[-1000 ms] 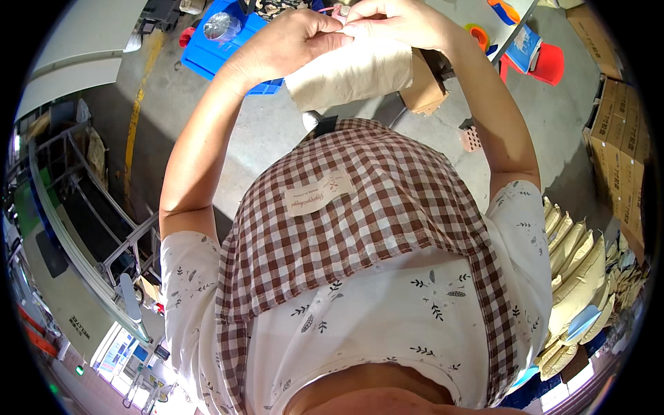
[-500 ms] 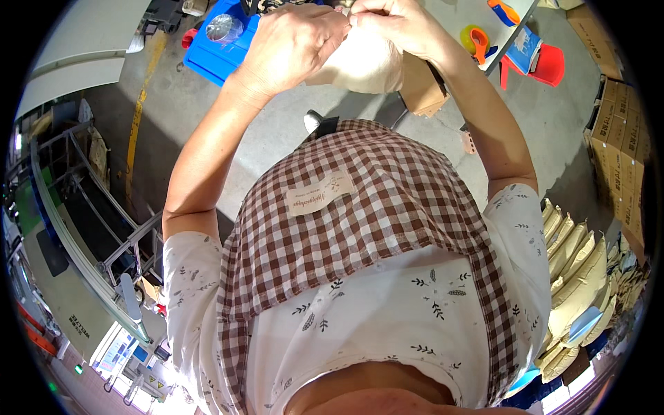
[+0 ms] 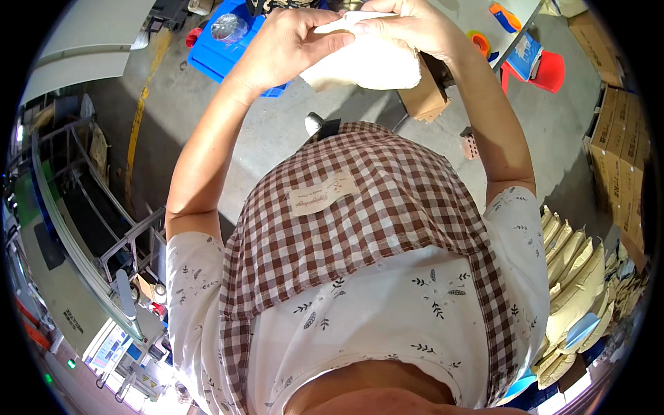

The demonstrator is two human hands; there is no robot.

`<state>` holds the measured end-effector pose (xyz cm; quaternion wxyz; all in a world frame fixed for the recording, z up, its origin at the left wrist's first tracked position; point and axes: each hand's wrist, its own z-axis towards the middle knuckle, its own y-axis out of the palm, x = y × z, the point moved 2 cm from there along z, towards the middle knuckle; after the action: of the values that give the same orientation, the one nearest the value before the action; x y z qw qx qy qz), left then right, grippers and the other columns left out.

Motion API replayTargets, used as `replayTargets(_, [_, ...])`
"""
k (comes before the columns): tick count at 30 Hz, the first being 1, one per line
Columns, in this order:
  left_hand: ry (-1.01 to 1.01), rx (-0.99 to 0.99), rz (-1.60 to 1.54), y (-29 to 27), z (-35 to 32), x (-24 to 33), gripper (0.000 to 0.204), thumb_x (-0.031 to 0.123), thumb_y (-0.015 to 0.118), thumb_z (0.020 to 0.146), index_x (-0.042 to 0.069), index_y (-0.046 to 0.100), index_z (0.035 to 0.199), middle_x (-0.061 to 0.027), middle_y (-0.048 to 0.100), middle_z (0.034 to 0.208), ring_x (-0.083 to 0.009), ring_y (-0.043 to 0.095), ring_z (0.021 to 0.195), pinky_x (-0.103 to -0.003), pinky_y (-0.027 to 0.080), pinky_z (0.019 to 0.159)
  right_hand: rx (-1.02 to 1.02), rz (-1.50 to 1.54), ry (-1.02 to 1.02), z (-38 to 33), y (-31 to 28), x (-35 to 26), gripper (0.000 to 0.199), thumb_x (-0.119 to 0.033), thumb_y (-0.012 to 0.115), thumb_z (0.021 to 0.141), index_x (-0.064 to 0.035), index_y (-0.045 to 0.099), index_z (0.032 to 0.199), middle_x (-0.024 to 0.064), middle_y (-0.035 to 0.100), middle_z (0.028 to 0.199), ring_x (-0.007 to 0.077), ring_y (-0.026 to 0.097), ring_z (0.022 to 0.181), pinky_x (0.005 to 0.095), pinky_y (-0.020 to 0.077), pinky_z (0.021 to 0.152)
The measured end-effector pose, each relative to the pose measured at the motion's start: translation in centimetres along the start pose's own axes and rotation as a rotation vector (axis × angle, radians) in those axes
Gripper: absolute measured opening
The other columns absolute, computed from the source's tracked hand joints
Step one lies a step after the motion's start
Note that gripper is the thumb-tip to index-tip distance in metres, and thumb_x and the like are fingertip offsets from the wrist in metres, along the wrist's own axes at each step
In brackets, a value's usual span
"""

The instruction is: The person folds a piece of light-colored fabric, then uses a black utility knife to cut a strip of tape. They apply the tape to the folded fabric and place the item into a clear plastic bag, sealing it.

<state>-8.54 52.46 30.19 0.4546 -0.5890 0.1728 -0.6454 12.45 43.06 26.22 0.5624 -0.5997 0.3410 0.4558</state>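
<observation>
A soft cream-coloured piece [image 3: 366,66], which looks like cloth or a pouch, hangs between my hands at the top of the view. My left hand [image 3: 280,55] pinches its upper left edge between thumb and fingers. Across from it, my right hand [image 3: 418,31] grips the upper right edge, thumb lying on the near side. A paler, flat strip shows along the top between the two thumbs. The lower edge of the cream piece hangs free and slightly ragged. Its far side is hidden.
A blue plastic stool or bin [image 3: 214,59] bears a clear tape roll [image 3: 228,28]. At right are a table edge [image 3: 515,45], a red stool [image 3: 550,72], stacked cartons [image 3: 615,138] and cream bags [image 3: 574,297]. An open carton [image 3: 423,100] stands below my hands; a metal-framed machine [image 3: 76,180] is left.
My hands have moved slightly apart, and the cream piece is spread wider and flatter. Both thumbs now lie on its near side, with a pale strip visible at the top.
</observation>
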Motion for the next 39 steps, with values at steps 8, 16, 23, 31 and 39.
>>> replayTargets(8, [0.021,-0.047,0.077,-0.2,0.0,0.5,0.028,0.03,0.076,0.093,0.006,0.078,0.105,-0.0123,0.076,0.089,-0.0234,0.074,0.076,-0.034,0.059,0.068,0.03,0.113,0.034,0.4,0.5,0.7,0.026,-0.009,0.071,0.093,0.0049,0.074,0.114,0.0114,0.076,0.098,0.0133,0.069,0.091,0.0287,0.0561,0.08])
replayTargets(16, [0.256,0.187,0.312,1.1,-0.5,1.3,0.018,0.02,0.08,0.09,0.004,0.078,0.097,-0.0079,0.072,0.083,-0.0209,0.07,0.074,-0.032,0.056,0.066,0.27,0.229,-0.046,-2.7,1.6,1.1,0.023,-0.017,0.07,0.095,0.0006,0.076,0.11,0.0152,0.07,0.118,0.0189,0.066,0.109,0.0312,0.0524,0.093])
replayTargets(23, [-0.081,-0.153,0.08,0.4,-0.5,1.1,0.029,0.031,0.066,0.101,0.007,0.076,0.114,-0.016,0.076,0.091,-0.027,0.075,0.08,-0.038,0.06,0.071,0.08,0.074,0.045,-0.8,1.3,0.3,0.021,-0.015,0.071,0.094,0.0006,0.076,0.108,0.0109,0.075,0.095,0.0148,0.068,0.085,0.03,0.0543,0.077])
replayTargets(31, [0.214,0.04,0.185,0.6,-0.2,1.6,0.023,0.025,0.069,0.099,0.003,0.074,0.102,-0.0098,0.068,0.078,-0.0233,0.067,0.072,-0.035,0.054,0.067,0.028,0.08,0.075,-0.8,0.9,-1.5,0.026,-0.018,0.071,0.095,0.0038,0.074,0.109,0.0079,0.075,0.09,0.0168,0.068,0.08,0.0318,0.0539,0.072])
replayTargets(39, [0.154,0.198,0.227,0.6,-0.6,1.3,0.023,0.024,0.068,0.099,0.001,0.073,0.099,-0.0104,0.072,0.089,-0.0261,0.071,0.08,-0.036,0.057,0.073,0.081,0.594,0.259,-0.9,1.7,-0.5,0.034,-0.019,0.07,0.099,0.0046,0.068,0.124,0.0066,0.072,0.11,0.0115,0.067,0.097,0.0243,0.0538,0.079])
